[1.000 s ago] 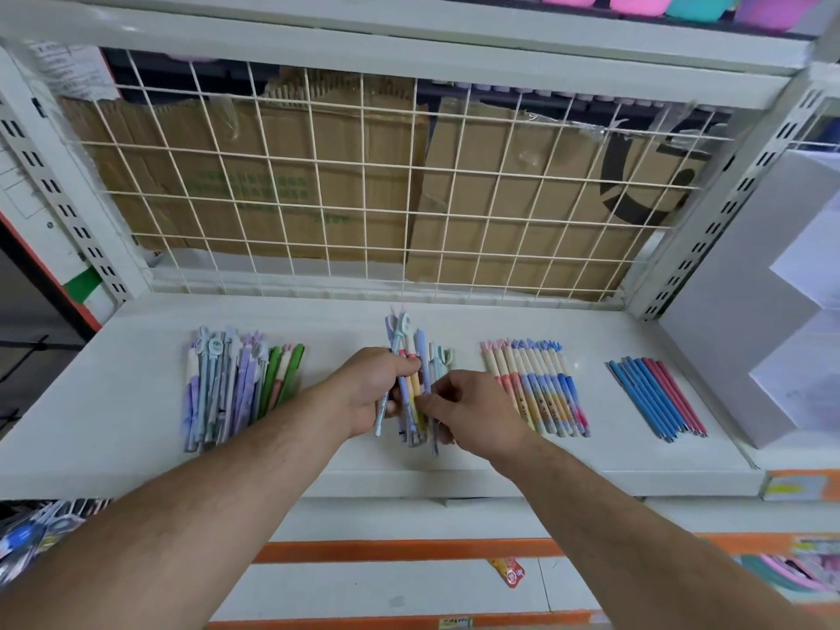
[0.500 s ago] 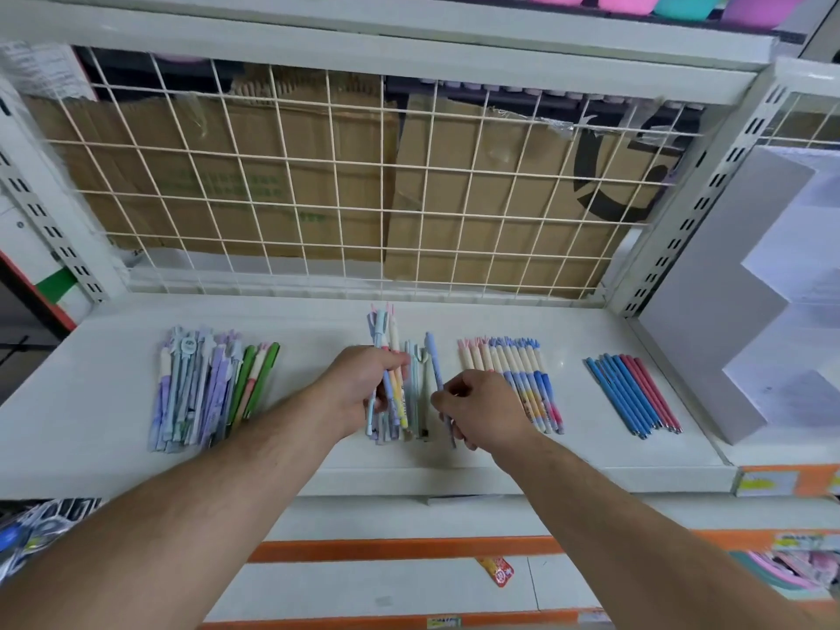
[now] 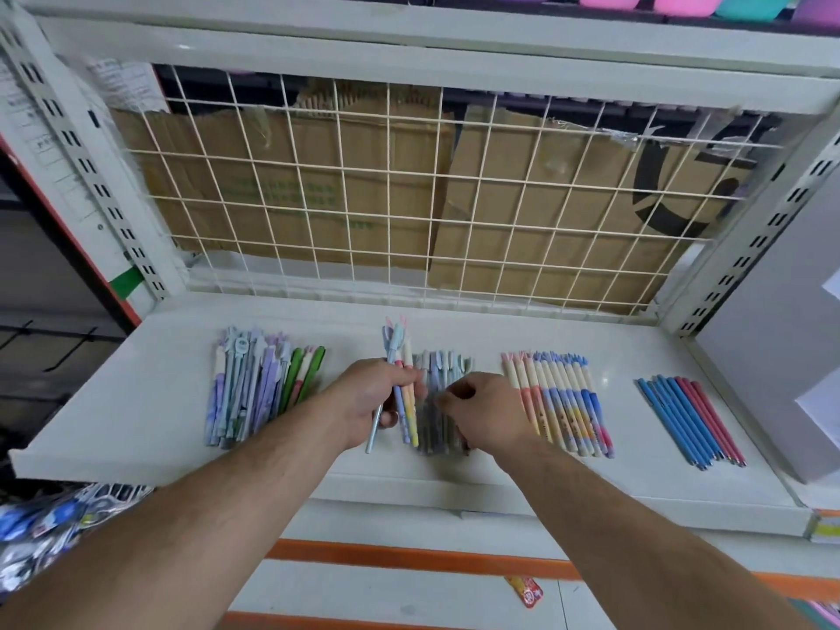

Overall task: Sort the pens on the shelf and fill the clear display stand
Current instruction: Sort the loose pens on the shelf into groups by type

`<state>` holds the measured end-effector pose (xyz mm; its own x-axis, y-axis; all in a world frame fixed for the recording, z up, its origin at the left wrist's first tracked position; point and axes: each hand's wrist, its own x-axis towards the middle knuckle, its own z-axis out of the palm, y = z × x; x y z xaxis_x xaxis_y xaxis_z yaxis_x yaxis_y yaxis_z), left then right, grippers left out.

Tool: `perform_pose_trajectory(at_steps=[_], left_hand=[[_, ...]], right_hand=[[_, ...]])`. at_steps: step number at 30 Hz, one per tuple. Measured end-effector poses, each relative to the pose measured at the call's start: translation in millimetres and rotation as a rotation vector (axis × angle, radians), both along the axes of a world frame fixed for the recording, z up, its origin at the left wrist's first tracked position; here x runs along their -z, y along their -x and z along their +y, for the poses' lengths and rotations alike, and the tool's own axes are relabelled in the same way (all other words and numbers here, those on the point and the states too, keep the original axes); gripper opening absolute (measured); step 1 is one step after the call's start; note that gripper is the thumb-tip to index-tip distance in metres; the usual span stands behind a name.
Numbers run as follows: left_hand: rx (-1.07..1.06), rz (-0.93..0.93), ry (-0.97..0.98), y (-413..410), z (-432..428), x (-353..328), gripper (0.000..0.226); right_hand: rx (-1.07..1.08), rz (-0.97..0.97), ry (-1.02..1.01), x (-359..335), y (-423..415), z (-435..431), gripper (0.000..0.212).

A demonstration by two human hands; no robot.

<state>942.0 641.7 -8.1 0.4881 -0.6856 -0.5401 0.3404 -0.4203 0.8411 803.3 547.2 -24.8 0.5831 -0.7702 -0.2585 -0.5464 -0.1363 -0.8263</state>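
Evidently the sorting is well along, though not done, and the filling has not begun as far as the head view shows. On the white shelf (image 3: pixel 136 402) four groups of pens lie apart:

- a mixed lilac and green pile (image 3: pixel 254 388) at 9 o'clock
- a loose grey-blue middle pile (image 3: pixel 447 370) at 6 o'clock
- a neat pastel row (image 3: pixel 559 402) just right of it
- a blue and red row (image 3: pixel 686 420) at 3 o'clock

The left grip (image 3: pixel 377 397) is closed round a small bundle of pens (image 3: pixel 402 352), whose tips stick out above and below the fist. The right grip (image 3: pixel 486 411) curls down onto the middle pile. Blur hides whether it pinches a pen, so I cannot tell.

My judgement is that the middle pile and the left pile remain to be sorted. No pen stands in any holder. A pale grey panel (image 3: pixel 772 334) at 3 o'clock may belong to the clear display stand, but that is uncertain.

Behind the shelf, at 12 o'clock, a cream wire grid (image 3: pixel 409 197) fronts flattened cardboard (image 3: pixel 318 188). Coloured tubs (image 3: pixel 682 2) sit on the board above. An orange strip (image 3: pixel 409 559) runs below the shelf, and printed packets (image 3: pixel 54 538) hang at 8 o'clock.
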Motion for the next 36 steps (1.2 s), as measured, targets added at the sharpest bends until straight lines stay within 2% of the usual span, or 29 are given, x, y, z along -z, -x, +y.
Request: perform_pose_trajectory(at_steps=[4,7,12,14,18,25,30,36], left_hand=[[0.011,-0.043,0.028,-1,-3,5,0.005],[0.019,-0.024,0.07,3,-7,4,0.017],[0.075,0.068,0.125,8,-15,3,0.014],[0.119,0.073,0.13,10,-18,6,0.014],[0.179,0.061,0.133,17,-24,7,0.019],[0.108,0.004,0.064,24,-35,4,0.022],[0.123,0.007,0.054,26,-37,6,0.021],[0.121,0.029,0.046,30,-39,7,0.022]], right_hand=[[-0.025,-0.122,-0.052,-10,1,13,0.036],[-0.066,-0.145,-0.087,-13,4,20,0.037],[-0.041,-0.157,-0.136,-16,11,22,0.029],[-0.035,-0.124,-0.107,-15,14,21,0.023],[0.016,-0.072,-0.089,-16,20,18,0.023],[0.2,0.125,0.102,-6,41,-6,0.019],[0.222,0.29,0.214,3,59,-22,0.028],[0.157,0.418,0.259,7,63,-32,0.021]])
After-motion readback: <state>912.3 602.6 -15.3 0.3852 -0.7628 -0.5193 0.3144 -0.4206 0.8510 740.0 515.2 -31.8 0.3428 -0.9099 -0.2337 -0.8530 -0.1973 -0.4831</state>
